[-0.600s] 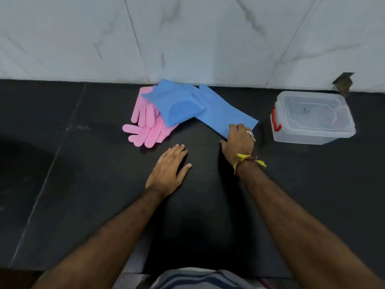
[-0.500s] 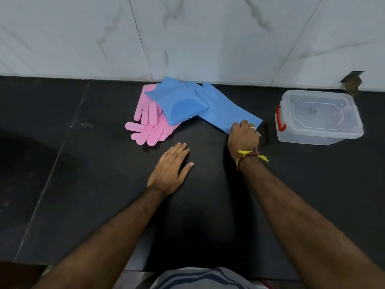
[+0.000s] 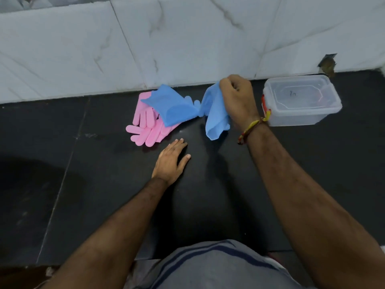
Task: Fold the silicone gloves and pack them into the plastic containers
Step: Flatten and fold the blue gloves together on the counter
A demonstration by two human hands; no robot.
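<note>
Your right hand (image 3: 237,97) grips the blue glove (image 3: 215,113) by its cuff, lifted off the black counter (image 3: 104,174) — its fingers trail toward the other blue glove (image 3: 170,106), which lies over the pink gloves (image 3: 145,126). Your left hand (image 3: 169,161) rests flat, fingers straight. The lidded plastic container (image 3: 300,101) sits just right.

My right hand (image 3: 237,97) no longer pins the blue glove (image 3: 215,113) flat at center frame; it now grips the cuff, raised toward the upper right beside the container (image 3: 302,101), with the glove hanging bunched.
</note>
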